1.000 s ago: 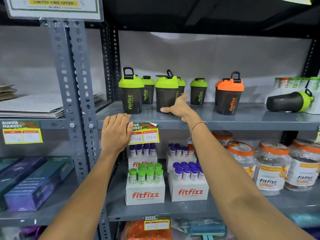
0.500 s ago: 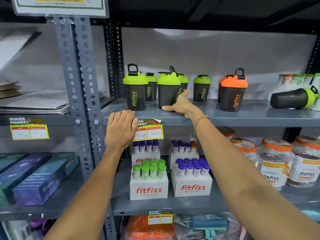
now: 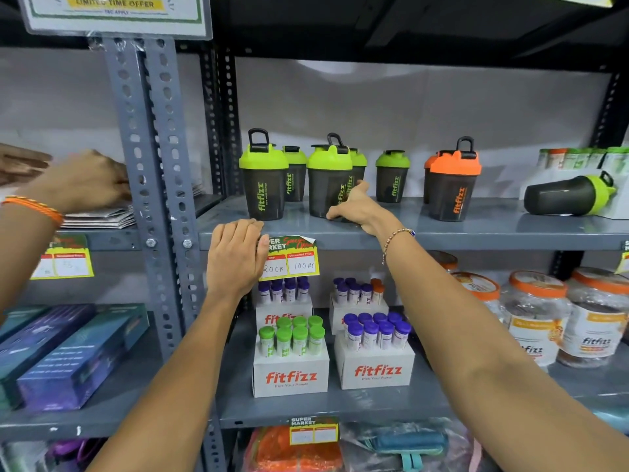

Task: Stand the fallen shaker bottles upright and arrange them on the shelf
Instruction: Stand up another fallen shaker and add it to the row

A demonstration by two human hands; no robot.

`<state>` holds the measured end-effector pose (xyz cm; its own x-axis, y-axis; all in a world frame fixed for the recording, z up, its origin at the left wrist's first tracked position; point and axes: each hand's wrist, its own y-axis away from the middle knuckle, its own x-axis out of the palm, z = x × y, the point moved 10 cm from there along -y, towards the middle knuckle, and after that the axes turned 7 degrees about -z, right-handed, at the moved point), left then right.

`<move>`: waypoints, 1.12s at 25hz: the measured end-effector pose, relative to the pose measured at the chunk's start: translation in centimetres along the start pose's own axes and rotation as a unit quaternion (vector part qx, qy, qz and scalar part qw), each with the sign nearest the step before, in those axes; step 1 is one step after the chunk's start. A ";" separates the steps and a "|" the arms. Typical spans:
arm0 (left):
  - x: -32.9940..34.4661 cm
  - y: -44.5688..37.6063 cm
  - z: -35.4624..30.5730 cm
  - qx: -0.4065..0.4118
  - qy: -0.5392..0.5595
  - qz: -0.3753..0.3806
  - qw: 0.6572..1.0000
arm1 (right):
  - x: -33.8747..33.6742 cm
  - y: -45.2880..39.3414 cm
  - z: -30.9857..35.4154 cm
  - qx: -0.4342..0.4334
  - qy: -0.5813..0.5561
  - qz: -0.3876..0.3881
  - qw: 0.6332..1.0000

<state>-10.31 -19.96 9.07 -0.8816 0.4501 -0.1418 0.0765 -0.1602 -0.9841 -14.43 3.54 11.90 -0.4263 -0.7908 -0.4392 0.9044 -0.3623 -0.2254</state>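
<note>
1. Even, bright light falls from above; a pale glare patch sits on the back wall (image 3: 326, 68).
2. The extra hand (image 3: 85, 180) at far left is motion-blurred.
3. Shelf uprights (image 3: 143, 165) bow outward at the edges.

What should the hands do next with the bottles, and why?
Probably move the right hand away from the upright green-lidded shaker and over to the fallen shaker. It is the only bottle lying on its side on the shelf, so it needs standing up.
</note>
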 end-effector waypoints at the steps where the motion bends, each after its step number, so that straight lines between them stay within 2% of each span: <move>1: -0.1 0.0 0.0 0.001 0.000 -0.004 1.000 | 0.0 0.1 0.1 -0.005 -0.002 0.003 1.000; 17: -0.7 -0.1 -0.1 0.000 0.008 -0.028 1.000 | -0.2 -0.8 0.0 -0.016 -0.091 -0.005 0.996; 22: -0.9 -0.3 -0.2 0.001 0.016 -0.025 1.000 | 1.1 -0.5 0.5 -0.013 -0.019 0.059 0.998; 28: -0.8 -0.3 -0.1 -0.001 0.015 -0.016 1.000 | 1.4 -1.5 0.5 -0.015 -0.021 0.040 0.999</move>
<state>-9.58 -20.20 9.46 -0.8693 0.4811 -0.1136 0.0496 -0.1438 -0.9884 -16.35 2.70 12.03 -0.3509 -0.8373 -0.4192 0.9343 -0.2830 -0.2169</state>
